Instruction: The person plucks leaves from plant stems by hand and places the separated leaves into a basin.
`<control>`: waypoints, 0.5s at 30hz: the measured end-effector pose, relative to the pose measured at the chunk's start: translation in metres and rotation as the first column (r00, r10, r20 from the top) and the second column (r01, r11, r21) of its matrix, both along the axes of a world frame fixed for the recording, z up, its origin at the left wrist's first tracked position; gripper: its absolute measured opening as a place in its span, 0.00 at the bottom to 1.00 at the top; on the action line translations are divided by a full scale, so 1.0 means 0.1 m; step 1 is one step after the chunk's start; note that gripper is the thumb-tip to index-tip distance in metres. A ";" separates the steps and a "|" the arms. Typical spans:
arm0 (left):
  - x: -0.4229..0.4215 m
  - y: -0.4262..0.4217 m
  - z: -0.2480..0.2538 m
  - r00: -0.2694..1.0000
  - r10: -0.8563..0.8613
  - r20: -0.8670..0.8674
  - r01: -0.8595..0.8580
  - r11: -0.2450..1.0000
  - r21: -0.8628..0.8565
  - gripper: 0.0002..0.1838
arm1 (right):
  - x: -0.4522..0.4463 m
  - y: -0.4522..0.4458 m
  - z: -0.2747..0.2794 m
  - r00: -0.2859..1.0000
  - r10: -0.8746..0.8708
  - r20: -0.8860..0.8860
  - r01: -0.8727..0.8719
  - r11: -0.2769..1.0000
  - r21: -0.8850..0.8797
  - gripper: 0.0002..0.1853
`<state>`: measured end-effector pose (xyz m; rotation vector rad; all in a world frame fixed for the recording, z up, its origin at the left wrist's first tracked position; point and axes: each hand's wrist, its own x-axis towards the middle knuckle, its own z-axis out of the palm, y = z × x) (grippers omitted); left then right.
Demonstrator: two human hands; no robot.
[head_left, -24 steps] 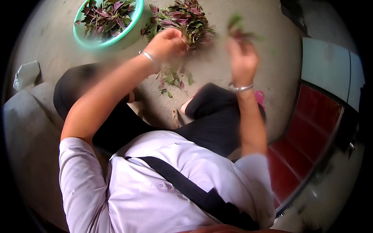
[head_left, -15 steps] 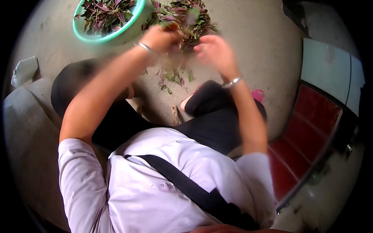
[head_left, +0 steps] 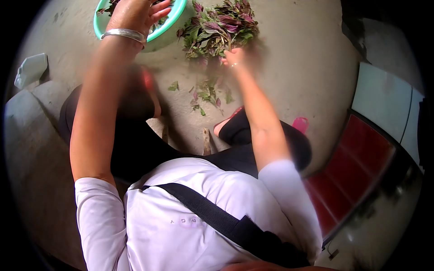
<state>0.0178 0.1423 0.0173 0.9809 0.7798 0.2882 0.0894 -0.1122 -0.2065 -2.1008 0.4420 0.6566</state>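
My left hand (head_left: 138, 16) reaches over a green-rimmed basin (head_left: 181, 13) at the top left, its fingers apart and partly cut off by the frame's top edge. Nothing shows in those fingers. Purple-and-green leafy greens (head_left: 105, 10) lie in the basin, mostly hidden behind the hand. On the floor to the right is a heap of the same leafy stems (head_left: 221, 29). At its near edge my right hand (head_left: 233, 57) has its fingers closed on a leafy stem.
Loose leaves (head_left: 208, 92) are scattered on the concrete floor (head_left: 298, 58) between my legs. A translucent plastic container (head_left: 30, 70) stands at left. On the right are a pink object (head_left: 300, 124) and a cabinet with red panels (head_left: 350, 167). I sit low, knees bent.
My left hand has moved from near the heap, up and left over the basin, and its fingers have opened. My right hand has lowered slightly and closed on a stem at the heap.
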 end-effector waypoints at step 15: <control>-0.05 -0.62 0.03 0.896 -0.409 -0.173 0.413 0.911 -0.014 0.10 | -0.07 -0.45 1.63 0.964 0.253 -0.082 -0.194 0.881 0.432 0.05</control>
